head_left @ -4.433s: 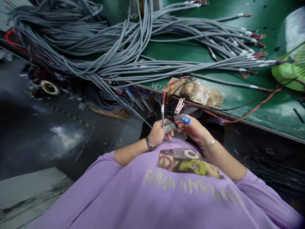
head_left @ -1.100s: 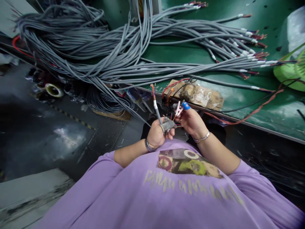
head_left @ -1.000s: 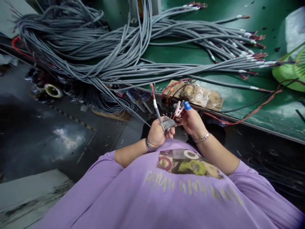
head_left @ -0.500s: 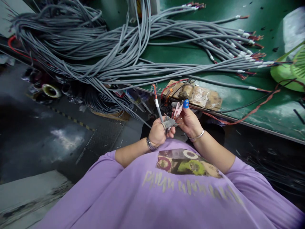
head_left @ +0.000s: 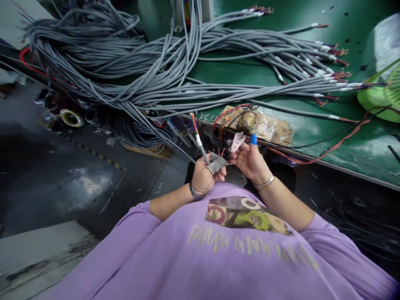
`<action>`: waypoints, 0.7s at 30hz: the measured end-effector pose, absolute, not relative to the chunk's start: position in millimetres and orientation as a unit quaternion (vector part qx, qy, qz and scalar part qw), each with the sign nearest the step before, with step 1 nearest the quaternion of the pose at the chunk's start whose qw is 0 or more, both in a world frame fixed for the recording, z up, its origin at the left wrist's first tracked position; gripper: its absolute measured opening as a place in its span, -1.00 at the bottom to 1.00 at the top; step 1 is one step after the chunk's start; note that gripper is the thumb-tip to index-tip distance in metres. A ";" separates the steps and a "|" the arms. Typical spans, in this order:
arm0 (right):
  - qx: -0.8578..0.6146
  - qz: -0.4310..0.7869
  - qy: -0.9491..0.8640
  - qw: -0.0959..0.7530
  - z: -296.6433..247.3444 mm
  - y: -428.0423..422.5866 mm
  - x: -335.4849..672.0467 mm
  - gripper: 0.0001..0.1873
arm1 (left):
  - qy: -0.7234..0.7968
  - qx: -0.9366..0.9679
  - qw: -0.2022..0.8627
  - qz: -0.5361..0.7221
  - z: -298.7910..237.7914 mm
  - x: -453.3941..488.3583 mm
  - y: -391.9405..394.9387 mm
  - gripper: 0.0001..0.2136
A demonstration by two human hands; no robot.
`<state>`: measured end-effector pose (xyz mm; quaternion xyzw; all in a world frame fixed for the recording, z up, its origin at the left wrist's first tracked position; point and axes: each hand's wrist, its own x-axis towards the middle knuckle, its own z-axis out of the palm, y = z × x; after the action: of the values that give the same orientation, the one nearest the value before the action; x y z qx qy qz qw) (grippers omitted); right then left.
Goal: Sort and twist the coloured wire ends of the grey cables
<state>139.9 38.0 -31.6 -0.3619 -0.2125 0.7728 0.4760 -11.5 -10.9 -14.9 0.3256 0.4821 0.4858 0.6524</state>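
We find the left hand (head_left: pixel 203 174) closed around a grey cable (head_left: pixel 203 154), its wired end tilted up before the green bench (head_left: pixel 225 71). The right hand (head_left: pixel 250 163) sits just beside, at a pink clip (head_left: pixel 237 143) — whether its fingers grip the clip, we cannot tell.

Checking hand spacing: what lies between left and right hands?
In the head view, thin wires, some red, run from the left hand toward the right hand; contact is unclear.

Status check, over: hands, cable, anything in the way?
Left hand gripping gray cable, colored wire ends bare above. Right hand at thin red wires, grip unclear. Pink clip close by, contact unclear.
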 end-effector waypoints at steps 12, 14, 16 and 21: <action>-0.372 0.713 -0.250 0.539 -38.4 44.1 133.6 -0.47 | 0.502 0.514 0.468 0.514 -11.4 -13.0 -1.3 -0.81; -0.370 0.715 -0.243 0.541 -40.2 44.5 131.2 -0.43 | 0.500 0.528 0.454 0.516 -19.4 -13.1 2.0 -0.81; -0.368 0.726 -0.226 0.535 -38.2 45.6 128.6 -0.40 | 0.490 0.545 0.430 0.527 -27.1 -13.0 5.8 -0.77; -0.342 0.778 -0.137 0.509 -27.3 50.7 123.8 -0.45 | 0.458 0.610 0.361 0.536 -36.2 -12.4 11.2 -0.76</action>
<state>123.8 50.7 -27.3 -0.3419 -0.1365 0.7782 0.5088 -12.4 11.2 -36.2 0.6104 0.4579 0.5361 0.3610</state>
